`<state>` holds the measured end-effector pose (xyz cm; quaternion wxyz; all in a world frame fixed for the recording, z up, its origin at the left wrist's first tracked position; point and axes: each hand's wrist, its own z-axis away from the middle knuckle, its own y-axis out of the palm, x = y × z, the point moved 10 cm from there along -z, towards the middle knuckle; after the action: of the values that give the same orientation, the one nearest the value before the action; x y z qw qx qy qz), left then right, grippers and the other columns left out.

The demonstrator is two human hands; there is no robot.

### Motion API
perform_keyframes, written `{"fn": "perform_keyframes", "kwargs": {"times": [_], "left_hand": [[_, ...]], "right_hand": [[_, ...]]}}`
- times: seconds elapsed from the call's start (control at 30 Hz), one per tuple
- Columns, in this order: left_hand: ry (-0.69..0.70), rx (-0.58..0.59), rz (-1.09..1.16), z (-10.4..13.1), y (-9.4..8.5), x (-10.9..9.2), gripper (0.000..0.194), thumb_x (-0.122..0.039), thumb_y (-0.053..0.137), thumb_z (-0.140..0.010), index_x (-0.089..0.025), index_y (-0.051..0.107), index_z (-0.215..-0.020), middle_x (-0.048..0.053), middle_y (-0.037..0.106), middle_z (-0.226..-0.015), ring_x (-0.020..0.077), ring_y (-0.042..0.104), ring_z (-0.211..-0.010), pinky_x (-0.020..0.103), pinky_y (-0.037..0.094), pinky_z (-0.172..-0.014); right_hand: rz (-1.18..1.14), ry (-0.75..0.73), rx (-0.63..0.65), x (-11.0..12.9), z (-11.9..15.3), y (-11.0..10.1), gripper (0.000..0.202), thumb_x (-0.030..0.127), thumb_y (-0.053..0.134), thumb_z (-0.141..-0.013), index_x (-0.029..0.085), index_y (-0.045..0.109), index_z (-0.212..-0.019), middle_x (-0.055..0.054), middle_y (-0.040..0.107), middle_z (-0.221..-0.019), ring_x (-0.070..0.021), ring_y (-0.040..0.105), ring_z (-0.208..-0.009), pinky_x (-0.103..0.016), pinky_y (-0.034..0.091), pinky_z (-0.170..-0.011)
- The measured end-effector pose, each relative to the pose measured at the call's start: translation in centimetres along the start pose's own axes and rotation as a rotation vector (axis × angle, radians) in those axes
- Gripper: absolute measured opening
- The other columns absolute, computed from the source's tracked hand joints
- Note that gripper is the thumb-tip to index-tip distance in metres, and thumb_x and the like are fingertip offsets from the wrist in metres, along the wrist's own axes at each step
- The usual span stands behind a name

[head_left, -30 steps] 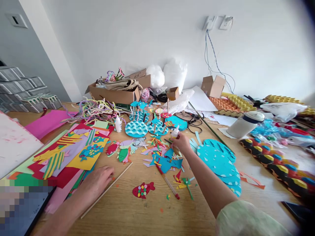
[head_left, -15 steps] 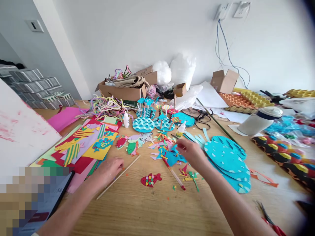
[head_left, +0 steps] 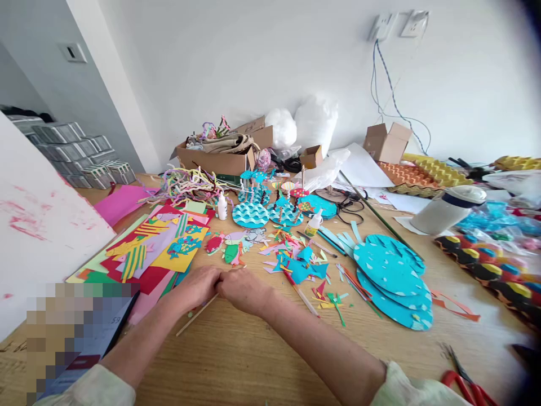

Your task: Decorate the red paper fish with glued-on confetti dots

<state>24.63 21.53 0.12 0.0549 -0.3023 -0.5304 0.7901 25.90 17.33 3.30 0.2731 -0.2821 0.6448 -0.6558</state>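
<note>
At the near edge of the wooden table (head_left: 236,366), red-handled scissors (head_left: 464,376) lie well right of the scrap heap (head_left: 301,264). Left of the heap and nearer, a thin wooden stick (head_left: 195,317) slants away toward the hands. Beyond it the left hand (head_left: 198,285) and right hand (head_left: 245,290) meet, fingers curled inward; I cannot tell whether either is closed on something small. The step in hand looks like close fingertip work with both hands, and the next move seems to call for a light, steady touch.

Level with the heap, cut paper fish (head_left: 232,248) lie to its left and stacked blue discs (head_left: 391,276) to its right. Just behind it stands a glue bottle (head_left: 313,224); farther back, wave-covered stands (head_left: 251,215), a stuffed cardboard box (head_left: 214,160) and a plain pale wall (head_left: 253,56).
</note>
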Motion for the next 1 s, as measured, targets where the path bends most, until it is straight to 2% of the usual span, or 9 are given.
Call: {"fn": "perform_keyframes", "kwargs": {"times": [0.2,0.33,0.43,0.5,0.6,0.7,0.77,0.87,1.0], "left_hand": [[0.055,-0.041,-0.031,0.1,-0.7,0.9,0.016,-0.014,0.045,-0.071,-0.018,0.061,-0.070,0.003,0.066,-0.074,0.0185,0.057,-0.072,0.025,0.035,-0.060],[0.068,-0.080,-0.052,0.6,-2.0,1.8,0.017,-0.016,0.043,-0.076,-0.019,0.060,-0.073,0.001,0.063,-0.071,0.0165,0.055,-0.068,0.023,0.032,-0.056],[0.054,-0.102,-0.080,0.7,-2.9,2.5,0.015,-0.013,0.045,-0.074,-0.019,0.059,-0.072,0.000,0.061,-0.067,0.0158,0.055,-0.065,0.023,0.031,-0.056],[0.047,-0.105,-0.093,0.7,-3.0,2.8,0.015,-0.012,0.045,-0.073,-0.019,0.059,-0.070,0.000,0.060,-0.066,0.0155,0.055,-0.065,0.023,0.031,-0.056],[0.052,-0.091,-0.109,0.6,-2.1,2.6,0.016,-0.012,0.046,-0.073,-0.019,0.059,-0.071,0.000,0.061,-0.067,0.0150,0.055,-0.065,0.023,0.031,-0.055],[0.082,-0.060,-0.129,0.4,-0.6,1.5,0.016,-0.010,0.047,-0.071,-0.019,0.060,-0.073,-0.001,0.060,-0.066,0.0143,0.054,-0.062,0.023,0.032,-0.054],[0.105,-0.045,-0.146,0.2,0.2,0.8,0.017,-0.009,0.047,-0.070,-0.019,0.059,-0.074,-0.001,0.060,-0.066,0.0142,0.054,-0.062,0.023,0.034,-0.056],[0.124,-0.040,-0.176,0.0,0.8,0.3,0.017,-0.008,0.047,-0.070,-0.019,0.059,-0.073,0.000,0.060,-0.069,0.0154,0.055,-0.065,0.024,0.035,-0.059],[0.122,-0.033,-0.218,-0.5,1.0,0.7,0.018,-0.007,0.046,-0.069,-0.019,0.057,-0.072,0.001,0.061,-0.072,0.0168,0.056,-0.069,0.024,0.035,-0.059]], "right_hand": [[0.038,-0.042,0.090,1.2,-1.1,0.5,0.021,0.005,0.048,-0.079,0.012,0.067,-0.085,-0.010,0.069,-0.081,-0.0230,0.065,-0.069,-0.030,0.050,-0.055],[0.076,-0.080,0.097,1.3,-0.4,-0.6,0.020,0.006,0.048,-0.080,0.012,0.067,-0.082,-0.010,0.068,-0.081,-0.0230,0.065,-0.071,-0.030,0.049,-0.055],[0.141,-0.056,0.055,0.1,1.5,-2.8,0.018,0.004,0.049,-0.078,0.011,0.065,-0.083,-0.010,0.066,-0.079,-0.0219,0.063,-0.070,-0.027,0.047,-0.054],[0.176,0.039,0.028,-1.7,3.5,-4.5,0.016,0.003,0.050,-0.076,0.012,0.063,-0.080,-0.010,0.065,-0.078,-0.0210,0.062,-0.069,-0.026,0.044,-0.053],[0.163,0.199,-0.018,-4.2,7.3,-7.1,0.017,0.002,0.048,-0.077,0.012,0.061,-0.081,-0.009,0.063,-0.079,-0.0177,0.060,-0.063,-0.024,0.039,-0.049],[-0.052,0.411,-0.136,-6.5,11.5,-8.9,0.013,0.011,0.047,-0.081,0.015,0.059,-0.078,-0.005,0.062,-0.072,-0.0144,0.056,-0.059,-0.023,0.036,-0.049],[-0.283,0.524,-0.239,-7.4,14.0,-9.0,0.010,0.012,0.050,-0.079,0.016,0.058,-0.073,-0.001,0.059,-0.063,-0.0115,0.052,-0.055,-0.021,0.035,-0.049],[-0.645,0.615,-0.384,-8.0,16.7,-7.3,0.008,0.016,0.052,-0.078,0.017,0.054,-0.070,0.002,0.054,-0.058,-0.0095,0.047,-0.051,-0.020,0.034,-0.047],[-1.239,0.637,-0.582,-8.8,18.4,-3.6,0.012,0.027,0.057,-0.076,0.018,0.049,-0.076,0.004,0.048,-0.059,-0.0073,0.044,-0.047,-0.020,0.036,-0.044]]}}
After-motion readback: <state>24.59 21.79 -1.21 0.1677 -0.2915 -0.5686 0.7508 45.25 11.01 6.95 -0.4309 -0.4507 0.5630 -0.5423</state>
